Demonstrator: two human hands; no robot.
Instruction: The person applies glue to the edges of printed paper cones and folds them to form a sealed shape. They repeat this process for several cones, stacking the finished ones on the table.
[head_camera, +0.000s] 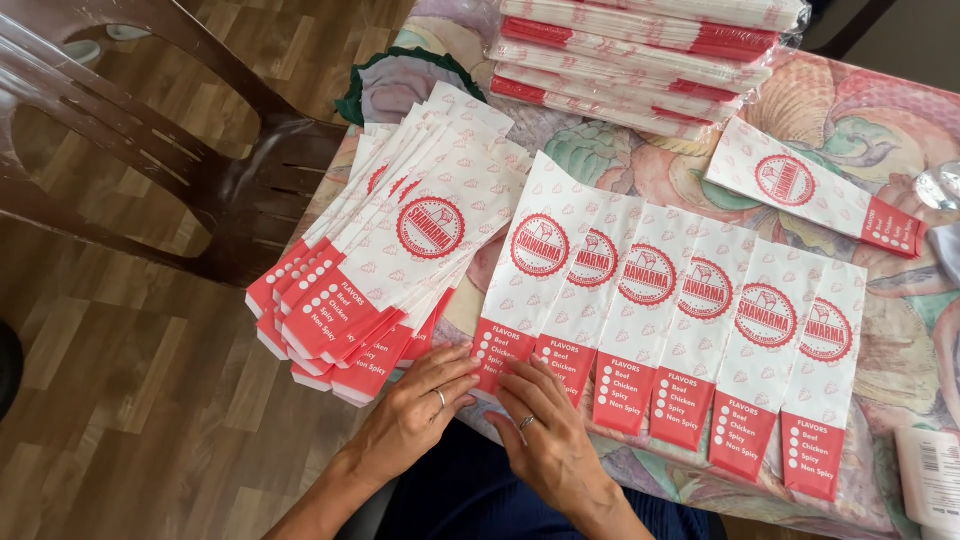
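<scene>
Several white paper food bags with red circular emblems and red bottom bands lie overlapped in a row (680, 330) on a table with a patterned cloth (880, 120). My left hand (415, 410) and my right hand (545, 435) meet at the red bottom edge of the leftmost bag (535, 270) in that row, fingers pinching its end. Each hand wears a ring. To the left, a fanned pile of the same bags (400, 260) hangs partly over the table edge, just beside my left hand.
A wrapped stack of flat bags (640, 60) sits at the table's back. One single bag (815, 195) lies apart at the right. A dark brown plastic chair (180, 150) stands on the wooden floor at left. A white packet (930, 475) shows at lower right.
</scene>
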